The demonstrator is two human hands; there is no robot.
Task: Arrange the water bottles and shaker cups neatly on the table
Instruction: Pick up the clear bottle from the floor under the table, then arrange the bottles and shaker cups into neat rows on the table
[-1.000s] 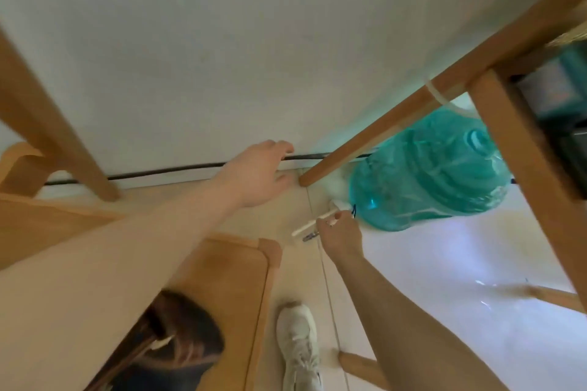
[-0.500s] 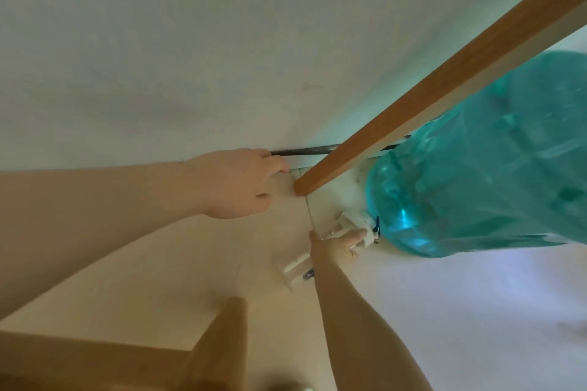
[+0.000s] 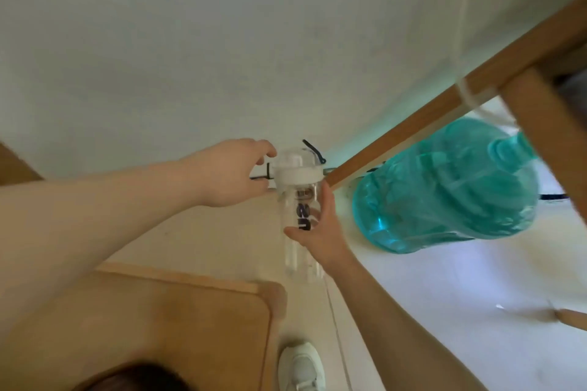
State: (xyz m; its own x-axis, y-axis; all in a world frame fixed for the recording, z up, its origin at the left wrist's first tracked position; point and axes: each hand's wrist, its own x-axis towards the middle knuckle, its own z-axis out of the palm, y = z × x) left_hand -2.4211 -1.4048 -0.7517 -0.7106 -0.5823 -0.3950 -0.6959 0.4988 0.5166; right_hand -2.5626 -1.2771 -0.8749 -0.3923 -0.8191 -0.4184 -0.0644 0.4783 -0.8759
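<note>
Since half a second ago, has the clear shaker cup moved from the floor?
Yes. The clear shaker cup is now lifted off the floor, gripped by the right hand, its lid near the foot of the wooden leg; the left hand touches the lid.

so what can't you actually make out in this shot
Head view, the only one:
- Clear shaker bottle: its printed lettering is partly covered by the right hand, so the word is unreadable.
- Left hand: its fingertips reach the white lid, but motion blur hides whether they grip it.
- Teal water jug: its top is crossed by a wooden leg.
- The table's top: out of frame.
</note>
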